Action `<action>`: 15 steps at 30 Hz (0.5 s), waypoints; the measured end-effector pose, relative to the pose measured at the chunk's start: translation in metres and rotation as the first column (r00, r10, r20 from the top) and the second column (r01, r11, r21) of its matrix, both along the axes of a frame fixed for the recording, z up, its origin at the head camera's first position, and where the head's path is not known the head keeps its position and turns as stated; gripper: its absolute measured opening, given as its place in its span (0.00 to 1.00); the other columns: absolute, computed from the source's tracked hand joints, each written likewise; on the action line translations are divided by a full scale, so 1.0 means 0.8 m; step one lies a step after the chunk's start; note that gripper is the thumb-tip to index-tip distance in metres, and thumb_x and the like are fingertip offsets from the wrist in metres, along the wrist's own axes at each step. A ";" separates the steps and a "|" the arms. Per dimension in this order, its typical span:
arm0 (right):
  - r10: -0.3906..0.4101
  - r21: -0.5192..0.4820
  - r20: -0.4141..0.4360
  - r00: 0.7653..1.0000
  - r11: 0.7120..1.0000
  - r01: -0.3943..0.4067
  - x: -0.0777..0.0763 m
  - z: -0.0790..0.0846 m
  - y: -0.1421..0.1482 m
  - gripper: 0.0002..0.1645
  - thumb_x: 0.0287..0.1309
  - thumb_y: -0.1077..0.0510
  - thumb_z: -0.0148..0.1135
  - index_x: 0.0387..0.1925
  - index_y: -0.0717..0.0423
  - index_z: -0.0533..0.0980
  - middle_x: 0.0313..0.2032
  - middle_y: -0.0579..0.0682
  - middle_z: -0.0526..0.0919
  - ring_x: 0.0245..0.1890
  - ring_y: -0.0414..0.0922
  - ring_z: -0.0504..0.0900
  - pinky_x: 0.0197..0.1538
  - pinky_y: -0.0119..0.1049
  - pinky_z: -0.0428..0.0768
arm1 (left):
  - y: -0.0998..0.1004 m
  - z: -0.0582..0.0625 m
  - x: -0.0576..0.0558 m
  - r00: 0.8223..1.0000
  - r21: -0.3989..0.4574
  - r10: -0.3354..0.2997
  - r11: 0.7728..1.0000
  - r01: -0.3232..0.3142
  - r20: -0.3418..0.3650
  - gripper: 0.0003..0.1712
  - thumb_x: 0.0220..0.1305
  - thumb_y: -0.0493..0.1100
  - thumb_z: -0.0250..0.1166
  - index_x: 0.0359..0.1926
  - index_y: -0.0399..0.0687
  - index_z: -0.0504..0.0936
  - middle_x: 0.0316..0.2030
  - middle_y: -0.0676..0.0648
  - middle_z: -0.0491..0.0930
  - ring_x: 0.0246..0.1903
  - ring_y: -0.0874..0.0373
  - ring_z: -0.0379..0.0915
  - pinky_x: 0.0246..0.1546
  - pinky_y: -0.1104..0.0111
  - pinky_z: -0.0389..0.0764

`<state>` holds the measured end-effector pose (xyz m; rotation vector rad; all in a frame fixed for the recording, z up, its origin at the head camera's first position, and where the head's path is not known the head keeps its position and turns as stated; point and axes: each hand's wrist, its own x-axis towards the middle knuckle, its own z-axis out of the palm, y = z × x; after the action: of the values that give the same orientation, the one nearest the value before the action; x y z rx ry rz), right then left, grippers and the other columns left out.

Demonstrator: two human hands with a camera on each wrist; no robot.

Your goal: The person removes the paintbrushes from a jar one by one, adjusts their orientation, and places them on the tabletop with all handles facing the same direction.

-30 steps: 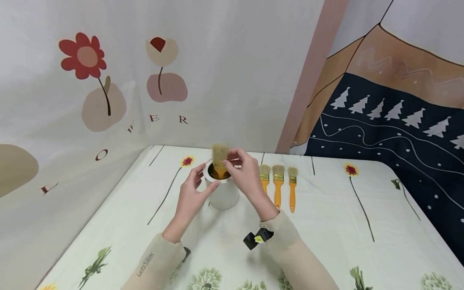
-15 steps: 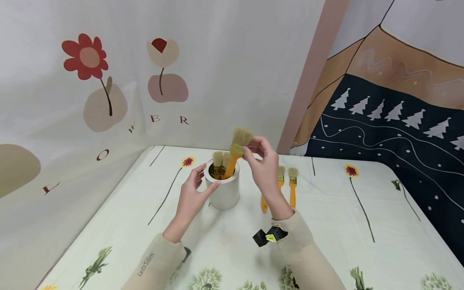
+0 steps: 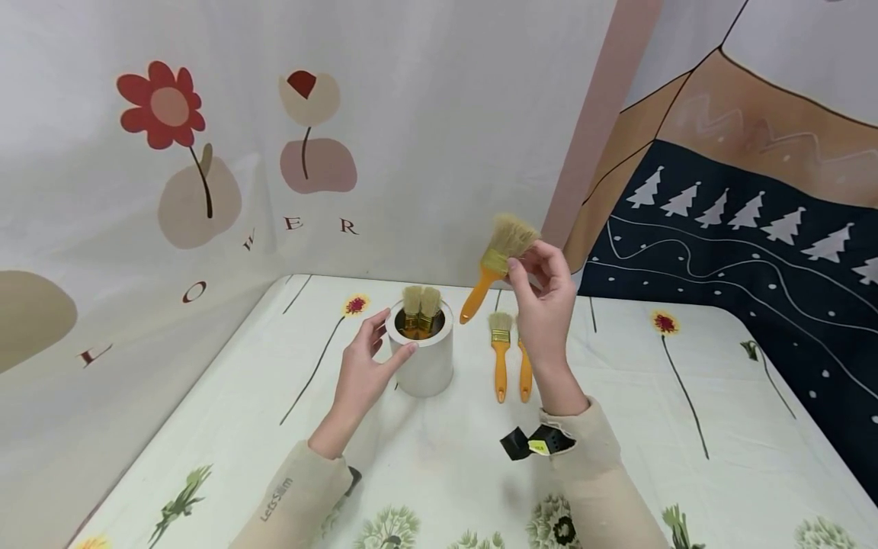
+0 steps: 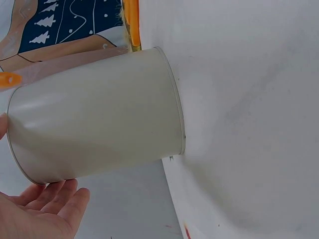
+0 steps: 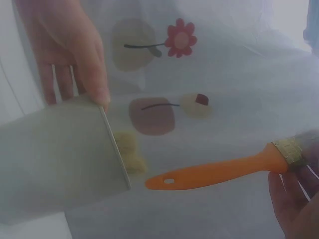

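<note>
A left hand (image 3: 362, 367) is gripping a white can (image 3: 427, 370) on the surface (image 3: 631, 404); the right hand (image 3: 546, 305), pinching a raised paintbrush (image 3: 494, 263), is partly hiding another brush (image 3: 525, 377). The can is concealing most of two brushes (image 3: 430, 301).

Left hand (image 4: 47, 214) against a pale cylindrical can (image 4: 94, 114).

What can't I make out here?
Head view: lower ends of two tan-bristled brushes, inside the off-white cylindrical can.
Head view: bristles of a lying orange-handled brush, behind the right hand.
Left wrist view: thumb of the left hand, mostly cut off by the left edge.
</note>
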<state>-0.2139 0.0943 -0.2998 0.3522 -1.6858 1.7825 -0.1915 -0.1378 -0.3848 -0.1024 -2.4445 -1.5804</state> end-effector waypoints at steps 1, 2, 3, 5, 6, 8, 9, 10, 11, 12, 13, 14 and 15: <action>-0.005 -0.005 0.006 1.000 1.000 0.005 0.000 0.000 0.003 0.17 0.66 0.66 0.60 0.55 0.65 0.74 0.42 0.37 0.79 0.43 0.37 0.82 0.45 0.25 0.87 | 0.000 0.000 0.000 1.000 0.000 0.000 1.000 0.000 0.000 0.42 0.61 0.47 0.72 0.72 0.43 0.63 0.71 0.41 0.67 0.70 0.44 0.65 0.73 0.56 0.69; -0.013 -0.006 0.015 1.000 1.000 0.013 -0.001 0.000 0.006 0.17 0.66 0.66 0.60 0.55 0.65 0.74 0.43 0.37 0.79 0.44 0.37 0.82 0.45 0.25 0.87 | 0.000 0.000 0.000 1.000 0.000 0.000 1.000 0.000 0.000 0.42 0.61 0.47 0.72 0.72 0.43 0.63 0.71 0.41 0.67 0.70 0.44 0.66 0.73 0.56 0.69; -0.021 -0.006 0.022 1.000 1.000 0.021 -0.001 0.000 0.009 0.17 0.66 0.65 0.60 0.55 0.65 0.74 0.43 0.37 0.79 0.44 0.38 0.82 0.46 0.25 0.87 | 0.000 0.000 0.000 1.000 0.002 0.001 1.000 -0.001 -0.002 0.42 0.61 0.47 0.72 0.72 0.43 0.63 0.71 0.41 0.67 0.70 0.43 0.65 0.73 0.56 0.69; -0.033 -0.008 0.037 0.999 0.999 0.033 -0.001 -0.002 0.015 0.17 0.66 0.65 0.60 0.56 0.64 0.74 0.43 0.37 0.79 0.44 0.38 0.82 0.46 0.25 0.87 | 0.000 0.000 0.000 1.000 0.002 0.002 1.000 -0.002 -0.003 0.42 0.61 0.47 0.72 0.72 0.43 0.63 0.71 0.41 0.67 0.70 0.44 0.65 0.73 0.56 0.68; -0.038 -0.008 0.040 0.998 0.999 0.039 -0.002 -0.003 0.017 0.17 0.66 0.65 0.60 0.56 0.64 0.74 0.43 0.37 0.79 0.44 0.38 0.81 0.45 0.25 0.87 | 0.000 -0.001 0.000 1.000 0.001 0.002 1.000 -0.002 -0.004 0.42 0.61 0.47 0.72 0.72 0.43 0.63 0.71 0.41 0.67 0.70 0.43 0.65 0.73 0.56 0.68; -0.053 0.000 0.041 0.998 0.999 0.053 -0.003 -0.006 0.023 0.18 0.67 0.64 0.60 0.56 0.65 0.74 0.43 0.36 0.79 0.44 0.38 0.81 0.45 0.24 0.86 | 0.000 -0.001 0.001 1.000 0.001 0.002 1.000 -0.002 -0.007 0.42 0.61 0.47 0.72 0.72 0.43 0.63 0.71 0.41 0.67 0.70 0.43 0.66 0.73 0.56 0.68; -0.059 0.003 0.041 0.997 0.998 0.059 -0.004 -0.007 0.025 0.18 0.67 0.64 0.60 0.56 0.64 0.74 0.43 0.36 0.79 0.44 0.38 0.81 0.44 0.24 0.86 | 0.000 0.000 0.001 1.000 0.001 0.001 1.000 -0.001 -0.008 0.42 0.61 0.47 0.72 0.72 0.43 0.63 0.71 0.41 0.67 0.70 0.43 0.66 0.73 0.55 0.68; -0.065 0.005 0.041 0.997 0.998 0.065 -0.005 -0.008 0.028 0.18 0.67 0.64 0.60 0.56 0.64 0.75 0.43 0.36 0.79 0.43 0.38 0.81 0.44 0.24 0.86 | 0.000 0.000 0.001 1.000 0.001 0.001 1.000 -0.001 -0.008 0.42 0.61 0.47 0.72 0.72 0.43 0.64 0.71 0.41 0.67 0.70 0.43 0.66 0.73 0.56 0.69; -0.073 0.007 0.042 0.996 0.997 0.072 -0.006 -0.010 0.030 0.18 0.67 0.64 0.60 0.56 0.65 0.74 0.43 0.36 0.79 0.43 0.38 0.81 0.44 0.23 0.86 | 0.000 0.000 0.001 1.000 0.001 0.000 1.000 0.001 -0.008 0.42 0.61 0.47 0.72 0.72 0.43 0.64 0.71 0.41 0.67 0.70 0.43 0.66 0.73 0.55 0.69; -0.078 0.007 0.044 0.996 0.997 0.078 -0.007 -0.011 0.032 0.18 0.67 0.64 0.60 0.56 0.65 0.75 0.43 0.36 0.80 0.43 0.38 0.81 0.44 0.23 0.86 | 0.000 0.000 0.001 1.000 0.002 -0.002 1.000 0.002 -0.009 0.42 0.61 0.47 0.72 0.72 0.43 0.63 0.71 0.41 0.67 0.70 0.43 0.66 0.73 0.55 0.69; -0.086 0.009 0.048 0.995 0.996 0.085 -0.008 -0.012 0.035 0.17 0.67 0.64 0.60 0.56 0.65 0.75 0.42 0.36 0.80 0.43 0.38 0.81 0.43 0.23 0.86 | 0.000 0.000 0.001 1.000 0.002 -0.003 1.000 0.003 -0.008 0.42 0.61 0.47 0.72 0.72 0.43 0.63 0.71 0.41 0.67 0.70 0.43 0.66 0.73 0.55 0.69; -0.091 0.010 0.054 0.994 0.996 0.091 -0.008 -0.014 0.037 0.17 0.67 0.63 0.60 0.56 0.64 0.75 0.42 0.36 0.79 0.43 0.38 0.81 0.43 0.23 0.86 | -0.001 0.000 0.001 1.000 0.003 -0.004 1.000 0.004 -0.007 0.42 0.61 0.47 0.72 0.72 0.43 0.63 0.71 0.41 0.67 0.70 0.43 0.65 0.73 0.55 0.69; -0.098 0.012 0.060 0.993 0.995 0.097 -0.009 -0.015 0.040 0.17 0.67 0.63 0.60 0.56 0.64 0.75 0.42 0.36 0.79 0.43 0.38 0.81 0.43 0.23 0.86 | -0.001 0.000 0.001 1.000 0.003 -0.005 1.000 0.005 -0.005 0.42 0.61 0.47 0.72 0.72 0.43 0.63 0.71 0.41 0.67 0.70 0.43 0.65 0.73 0.55 0.69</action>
<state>-0.2214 0.1261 -0.3120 0.2182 -1.7229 1.7305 -0.1908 -0.1383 -0.3851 -0.1122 -2.4397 -1.5833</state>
